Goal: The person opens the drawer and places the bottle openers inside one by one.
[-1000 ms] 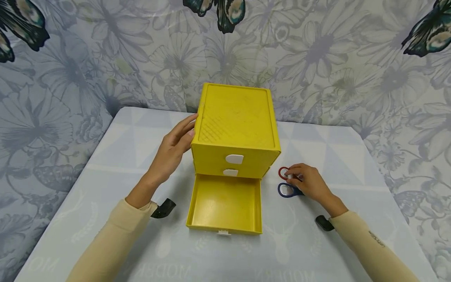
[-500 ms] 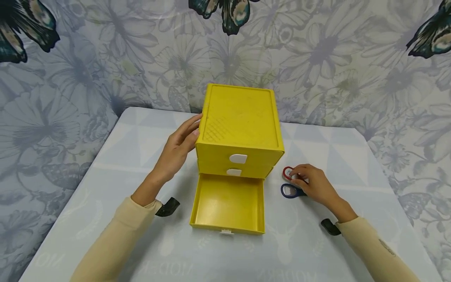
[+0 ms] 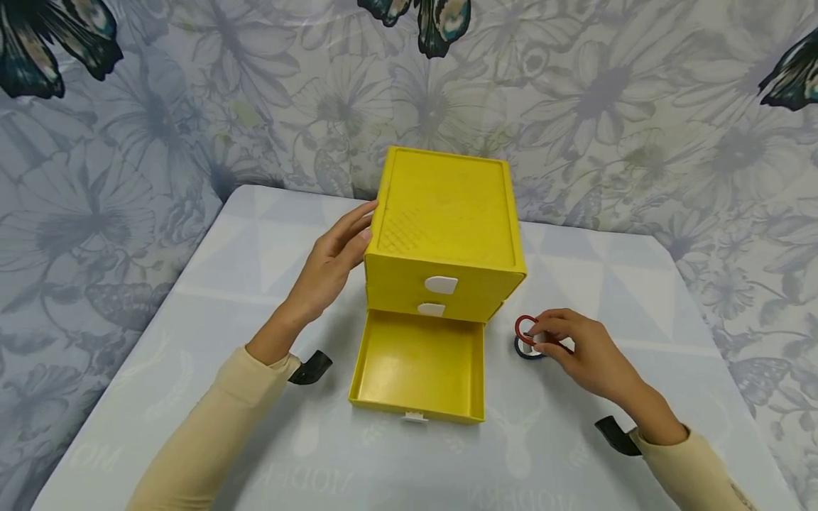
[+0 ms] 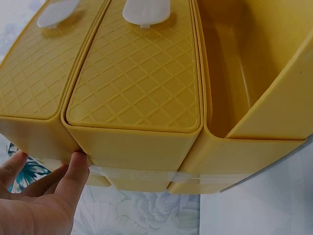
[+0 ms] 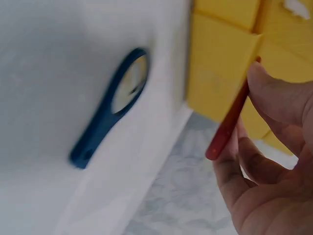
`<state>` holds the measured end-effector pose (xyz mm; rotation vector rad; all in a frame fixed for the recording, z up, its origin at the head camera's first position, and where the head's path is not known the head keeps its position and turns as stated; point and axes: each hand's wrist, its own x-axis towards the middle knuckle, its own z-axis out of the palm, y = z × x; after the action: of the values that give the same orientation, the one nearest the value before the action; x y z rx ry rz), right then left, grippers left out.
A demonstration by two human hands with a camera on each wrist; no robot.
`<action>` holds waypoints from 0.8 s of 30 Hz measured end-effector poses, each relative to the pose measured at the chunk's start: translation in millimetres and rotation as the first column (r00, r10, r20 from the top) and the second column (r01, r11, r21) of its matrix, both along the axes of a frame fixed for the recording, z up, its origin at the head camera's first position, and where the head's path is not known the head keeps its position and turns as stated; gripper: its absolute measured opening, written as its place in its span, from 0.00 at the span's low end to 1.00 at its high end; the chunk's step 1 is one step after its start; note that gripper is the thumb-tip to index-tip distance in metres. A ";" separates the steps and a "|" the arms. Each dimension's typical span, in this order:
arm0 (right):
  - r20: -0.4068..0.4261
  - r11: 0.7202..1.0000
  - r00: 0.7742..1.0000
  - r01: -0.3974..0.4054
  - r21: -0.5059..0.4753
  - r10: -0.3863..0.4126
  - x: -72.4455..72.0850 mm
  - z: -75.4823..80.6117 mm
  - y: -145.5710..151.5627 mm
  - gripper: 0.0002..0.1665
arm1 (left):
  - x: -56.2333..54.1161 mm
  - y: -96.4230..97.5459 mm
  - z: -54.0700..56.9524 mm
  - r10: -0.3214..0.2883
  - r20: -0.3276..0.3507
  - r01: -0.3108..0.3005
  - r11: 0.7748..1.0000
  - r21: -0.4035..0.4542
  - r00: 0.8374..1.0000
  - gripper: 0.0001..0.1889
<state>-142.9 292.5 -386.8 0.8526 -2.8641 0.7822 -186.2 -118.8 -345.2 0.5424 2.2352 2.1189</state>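
A yellow drawer unit (image 3: 447,213) stands on the table with its bottom drawer (image 3: 418,362) pulled out; no object shows in that drawer. My left hand (image 3: 326,273) rests its fingertips against the unit's left side, fingers mostly extended, as the left wrist view also shows. My right hand (image 3: 584,348) pinches a small red magnifying glass (image 5: 227,122) between thumb and fingers, raised off the table. Below it, a blue magnifying glass (image 5: 105,115) lies flat on the table. In the head view the red rim and my hand partly cover the blue one.
Two upper drawers with white handles (image 3: 441,285) are closed. Clear tape (image 4: 137,174) runs along the unit's side. The white patterned table (image 3: 255,440) meets a floral wall covering (image 3: 307,92) at the back. A black wrist camera (image 3: 311,367) is on each arm.
My right hand has lifted the red magnifying glass from the table and drawn it slightly nearer, over the blue one. My left hand keeps its contact with the unit. The head view shifts slightly.
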 end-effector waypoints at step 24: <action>0.100 0.973 0.969 -0.217 -0.081 0.225 25.7 22.8 -73.4 0.10 | -1.6 1.2 -1.5 0.000 -0.007 0.000 1.000 0.002 1.000 0.26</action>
<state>-117.1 219.2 -364.0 1.1706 -2.8461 0.9720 -187.7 -117.7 -346.7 0.5506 2.2367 2.1229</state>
